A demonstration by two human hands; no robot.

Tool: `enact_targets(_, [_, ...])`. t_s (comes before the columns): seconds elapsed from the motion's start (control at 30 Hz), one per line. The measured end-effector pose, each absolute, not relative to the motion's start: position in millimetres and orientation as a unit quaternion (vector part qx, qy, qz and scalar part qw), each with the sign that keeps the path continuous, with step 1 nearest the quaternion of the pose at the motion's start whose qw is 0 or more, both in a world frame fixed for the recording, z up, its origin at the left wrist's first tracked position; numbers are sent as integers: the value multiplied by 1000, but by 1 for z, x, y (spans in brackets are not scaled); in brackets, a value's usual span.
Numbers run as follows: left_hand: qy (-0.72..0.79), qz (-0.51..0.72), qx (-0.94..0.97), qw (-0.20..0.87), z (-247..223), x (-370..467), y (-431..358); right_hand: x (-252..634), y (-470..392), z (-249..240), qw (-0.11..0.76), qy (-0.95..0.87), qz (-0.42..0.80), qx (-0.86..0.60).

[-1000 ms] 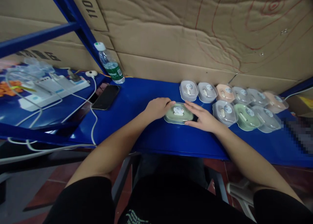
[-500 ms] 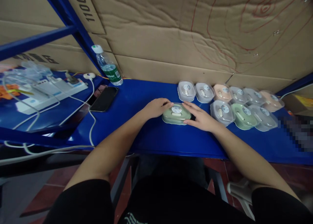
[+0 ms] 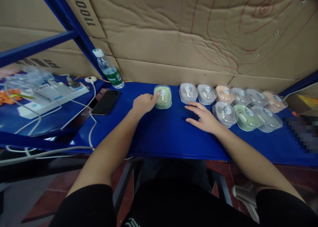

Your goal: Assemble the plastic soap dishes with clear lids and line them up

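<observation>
A small green lidded plastic box (image 3: 163,101) with a clear lid, a round white sticker and a pale tab stands toward the back of the blue table. My left hand (image 3: 144,104) grips its left side, the thumb lying over the lid's edge; the other fingers are partly hidden. My right hand (image 3: 204,117) is open over the table, palm down with fingers apart, holding nothing. Just to its right sits a grey lidded box (image 3: 225,113), with another green box (image 3: 247,117) beside that one.
Grey boxes and a peach box (image 3: 225,94) form a back row along the cardboard wall (image 3: 154,28). Leftward are a water bottle (image 3: 110,71), a black phone (image 3: 106,102), and a white power strip (image 3: 53,98) with loose cables. A blue metal frame (image 3: 56,38) rises at left.
The green box has moved left and back and turned, so its long side points away from me. My left hand went with it; my right hand has let go of it.
</observation>
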State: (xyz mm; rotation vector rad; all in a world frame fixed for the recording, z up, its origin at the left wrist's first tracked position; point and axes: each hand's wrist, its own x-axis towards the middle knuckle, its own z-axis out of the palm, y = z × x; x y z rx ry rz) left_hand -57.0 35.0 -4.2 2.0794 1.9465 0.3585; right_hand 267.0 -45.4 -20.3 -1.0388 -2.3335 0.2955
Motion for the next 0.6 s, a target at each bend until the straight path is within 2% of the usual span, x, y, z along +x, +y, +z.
enact_targets(0.27, [601,230,757,108,-29,-27,37,269,-42,-26,253,-884,106,-378])
enact_targets(0.4, [613,259,735,131,-34,-21,43,268,-40,-31,250,-888,103,-372])
enact_targets(0.6, [547,208,802,121,-40,-21,50,268,-37,-36,248,-887,114,-371])
